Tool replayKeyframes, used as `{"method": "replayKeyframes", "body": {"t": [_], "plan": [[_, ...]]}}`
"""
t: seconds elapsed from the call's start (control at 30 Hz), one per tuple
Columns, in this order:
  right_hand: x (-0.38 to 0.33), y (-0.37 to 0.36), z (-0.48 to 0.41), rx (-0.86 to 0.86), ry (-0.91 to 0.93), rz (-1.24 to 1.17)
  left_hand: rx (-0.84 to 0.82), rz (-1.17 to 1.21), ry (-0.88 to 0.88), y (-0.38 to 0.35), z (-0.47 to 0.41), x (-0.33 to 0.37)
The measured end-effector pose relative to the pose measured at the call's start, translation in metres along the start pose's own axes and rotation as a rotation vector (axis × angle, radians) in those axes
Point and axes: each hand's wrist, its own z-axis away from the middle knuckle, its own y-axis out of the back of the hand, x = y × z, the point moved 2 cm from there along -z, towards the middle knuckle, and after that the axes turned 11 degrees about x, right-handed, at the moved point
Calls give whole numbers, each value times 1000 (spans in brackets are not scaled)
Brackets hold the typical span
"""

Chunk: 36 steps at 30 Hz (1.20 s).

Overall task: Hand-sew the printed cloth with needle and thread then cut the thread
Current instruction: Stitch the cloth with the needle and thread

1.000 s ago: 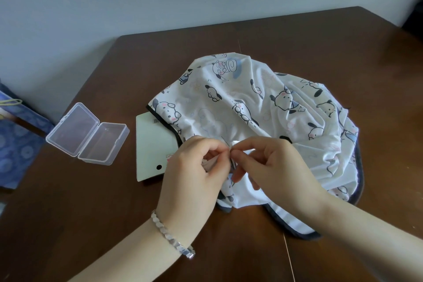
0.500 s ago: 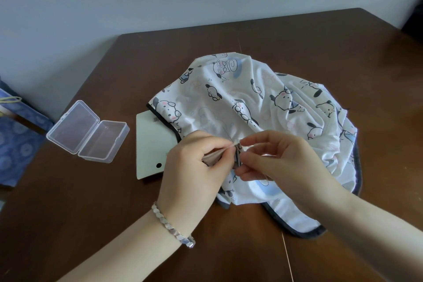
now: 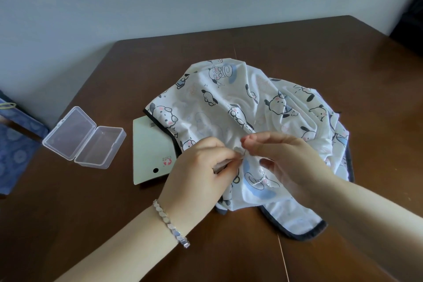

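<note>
The soft white printed cloth [image 3: 229, 107] lies crumpled on the brown table [image 3: 297, 57], one loop of white thread [image 3: 258, 182] on its near fold. Your left hand [image 3: 201, 174] pinches a small fold in curled fingers [image 3: 225, 155]; your right hand [image 3: 293, 165] bends its fingers loosely at that fold, their hold unclear. One clear hinged box [image 3: 84, 137] lies open to the left.

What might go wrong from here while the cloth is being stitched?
The left hand pinches a small fold of the printed cloth close to the fingertips of the right hand. The needle is too small to make out, so a prick seems possible. A slack thread loop lies on the cloth under the right hand and may tangle when pulled. The cloth is bunched, so a stitch might catch an extra layer.
</note>
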Motion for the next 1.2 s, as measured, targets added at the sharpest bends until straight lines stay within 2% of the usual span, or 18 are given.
{"method": "replayKeyframes", "body": {"t": [0.1, 0.23, 0.3, 0.37, 0.4, 0.47, 0.53, 0.6, 0.67, 0.77, 0.83, 0.9, 1.0, 1.1, 1.2], "plan": [[0, -1, -4, 49, -53, -148, 14, 11, 20, 1, -4, 1], [-14, 6, -27, 121, -195, -498, 15, 68, 62, 4, -8, 3], [-21, 8, -38, 103, -249, -690, -10, 186, 186, 5, -9, 1], [-24, 7, -46, 68, -219, -749, -64, 328, 331, 4, -11, -2], [-24, 6, -50, 62, -154, -695, -87, 373, 376, 3, -12, -3], [-22, 9, -61, 137, 68, -433, -109, 428, 428, 3, -12, -3], [-20, 19, -71, 277, 340, -17, -112, 455, 460, 3, -12, -3], [-18, 30, -81, 347, 595, 390, -108, 469, 474, 5, -12, -5], [-19, 41, -90, 361, 720, 688, -100, 487, 481, 6, -12, -6], [-26, 59, -105, 404, 762, 996, -90, 504, 489, 7, -12, -6], [-34, 65, -106, 425, 726, 1018, -94, 508, 488, 7, -12, -7], [-40, 57, -96, 381, 667, 920, -103, 502, 484, 6, -13, -10], [-40, 26, -65, 109, 589, 755, -97, 495, 484, 4, -14, -14], [-31, 5, -34, -197, 419, 531, -98, 508, 491, 4, -14, -14], [-26, -2, -20, -290, 407, 524, -109, 531, 508, 3, -14, -12]]}}
